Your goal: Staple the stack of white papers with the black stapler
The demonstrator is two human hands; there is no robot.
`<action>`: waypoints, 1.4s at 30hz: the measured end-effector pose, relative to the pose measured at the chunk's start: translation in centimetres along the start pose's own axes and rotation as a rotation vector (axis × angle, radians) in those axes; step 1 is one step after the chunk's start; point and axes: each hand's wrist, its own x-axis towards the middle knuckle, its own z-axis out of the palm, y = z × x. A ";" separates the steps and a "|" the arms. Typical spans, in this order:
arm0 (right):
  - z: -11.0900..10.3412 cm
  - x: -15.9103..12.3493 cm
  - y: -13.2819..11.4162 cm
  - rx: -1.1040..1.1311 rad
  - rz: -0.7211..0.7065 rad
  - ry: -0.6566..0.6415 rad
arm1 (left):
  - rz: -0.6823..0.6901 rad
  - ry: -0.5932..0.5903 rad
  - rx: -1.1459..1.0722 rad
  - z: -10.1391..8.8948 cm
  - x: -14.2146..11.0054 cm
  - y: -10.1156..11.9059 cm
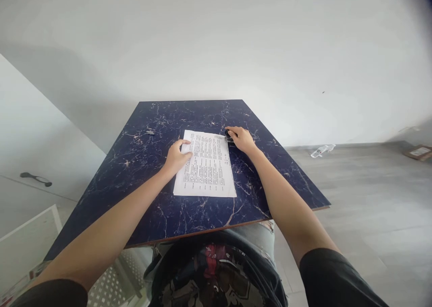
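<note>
Printed paper sheets (205, 172), covered in dark lines of text, lie on the dark blue marbled table. My left hand (177, 157) is at their left edge, holding them with the thumb on top and the index finger stretched over the edge; its other fingers are hard to see. At the sheets' upper right corner, my right hand (242, 139) is closed around a small black stapler (228, 134). The stapler's front meets the paper there, and the hand partly covers it.
Small grey pieces resembling staple strips (150, 132) lie left on the table (202, 212). A white wall stands behind. Clear plastic packaging (322, 151) and a brown box (418, 152) are on the grey floor at right. A dark handle (36, 179) shows at left.
</note>
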 end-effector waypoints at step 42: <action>0.2 -0.1 -1.6 -0.187 0.057 -0.074 | -0.007 -0.005 0.026 -0.5 -0.4 1.0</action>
